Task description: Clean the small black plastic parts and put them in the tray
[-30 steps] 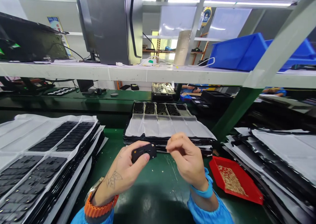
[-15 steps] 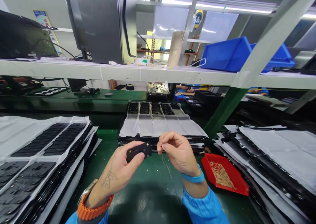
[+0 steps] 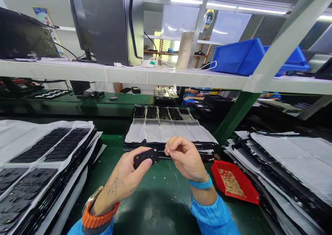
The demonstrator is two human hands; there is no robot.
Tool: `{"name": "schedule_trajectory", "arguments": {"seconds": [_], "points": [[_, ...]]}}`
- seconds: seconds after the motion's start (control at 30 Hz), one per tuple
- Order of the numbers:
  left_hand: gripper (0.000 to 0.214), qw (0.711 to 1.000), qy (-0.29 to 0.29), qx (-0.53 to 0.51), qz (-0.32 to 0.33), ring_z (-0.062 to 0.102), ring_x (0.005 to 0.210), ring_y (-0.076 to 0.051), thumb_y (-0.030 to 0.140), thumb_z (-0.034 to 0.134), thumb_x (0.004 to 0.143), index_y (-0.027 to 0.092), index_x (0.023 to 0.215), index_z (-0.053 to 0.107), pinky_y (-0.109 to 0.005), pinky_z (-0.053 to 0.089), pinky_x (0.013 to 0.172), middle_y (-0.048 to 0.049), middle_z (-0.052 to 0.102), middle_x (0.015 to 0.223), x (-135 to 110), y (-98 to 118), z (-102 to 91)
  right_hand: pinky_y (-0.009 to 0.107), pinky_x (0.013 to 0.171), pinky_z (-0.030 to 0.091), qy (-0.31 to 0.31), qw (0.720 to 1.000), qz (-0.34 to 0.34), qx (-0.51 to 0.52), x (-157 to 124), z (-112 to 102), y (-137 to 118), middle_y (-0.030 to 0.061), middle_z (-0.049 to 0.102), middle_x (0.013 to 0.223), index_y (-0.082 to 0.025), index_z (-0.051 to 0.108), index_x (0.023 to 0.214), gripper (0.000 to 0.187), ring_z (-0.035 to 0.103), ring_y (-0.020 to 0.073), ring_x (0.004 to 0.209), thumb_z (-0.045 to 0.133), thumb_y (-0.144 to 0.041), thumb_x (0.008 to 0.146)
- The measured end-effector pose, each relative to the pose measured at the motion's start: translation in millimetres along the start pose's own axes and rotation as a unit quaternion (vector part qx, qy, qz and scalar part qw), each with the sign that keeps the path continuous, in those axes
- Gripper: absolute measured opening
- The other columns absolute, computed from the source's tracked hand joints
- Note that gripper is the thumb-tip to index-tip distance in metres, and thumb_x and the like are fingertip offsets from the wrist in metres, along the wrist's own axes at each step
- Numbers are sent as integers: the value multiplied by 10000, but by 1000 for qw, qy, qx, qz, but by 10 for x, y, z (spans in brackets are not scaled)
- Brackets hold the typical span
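Observation:
My left hand (image 3: 131, 174) grips a small flat black plastic part (image 3: 146, 157) between thumb and fingers; tiny gold-coloured spots show on its face. Just to the right of that part, my right hand (image 3: 185, 157) is raised with thumb and forefinger pinched together. Whatever the pinch holds, if anything, is too small to make out. Beyond both hands lies a stack of trays (image 3: 168, 133) with white sheet over it and black parts in its far row. A red scoop-shaped tray (image 3: 249, 190) of small tan pieces (image 3: 232, 183) sits right of my right wrist.
On the left stands a tall stack of trays (image 3: 59, 172) holding black parts. Another stack with white sheets (image 3: 293, 159) rises on the right. A white shelf edge (image 3: 129, 76) crosses ahead, carrying a monitor (image 3: 111, 27) and blue bins (image 3: 234, 58). A green post (image 3: 236, 114) stands right of centre.
Both hands stay almost where they were, the right still pinched near the black part. The view has shifted very slightly.

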State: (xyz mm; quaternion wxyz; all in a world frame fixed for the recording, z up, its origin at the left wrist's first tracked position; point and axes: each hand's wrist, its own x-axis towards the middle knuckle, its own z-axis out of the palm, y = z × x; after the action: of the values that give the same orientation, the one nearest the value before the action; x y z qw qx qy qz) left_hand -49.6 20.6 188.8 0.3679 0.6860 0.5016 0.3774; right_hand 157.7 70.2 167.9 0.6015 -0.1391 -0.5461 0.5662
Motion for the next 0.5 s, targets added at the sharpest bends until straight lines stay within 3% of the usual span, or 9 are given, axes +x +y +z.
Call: {"name": "schedule_trajectory", "arguments": {"seconds": [0.27,0.5], "points": [[476,1000,6,8,-1,431,501,-106,535,537,950,149,1196,670,-226,355,487,26,485,573,-2,3,14,244,633,438,10,998,60,27,-3,-7,25,-2,597,783,-174,666,847,152,543,98,654,757,-132,733],[483,1000,6,6,6,411,493,-102,539,545,946,145,1197,667,-222,341,481,33,472,559,6,0,19,236,626,466,19,994,100,38,-8,-23,28,-3,606,780,-164,654,864,173,560,89,633,797,-213,780]]}}
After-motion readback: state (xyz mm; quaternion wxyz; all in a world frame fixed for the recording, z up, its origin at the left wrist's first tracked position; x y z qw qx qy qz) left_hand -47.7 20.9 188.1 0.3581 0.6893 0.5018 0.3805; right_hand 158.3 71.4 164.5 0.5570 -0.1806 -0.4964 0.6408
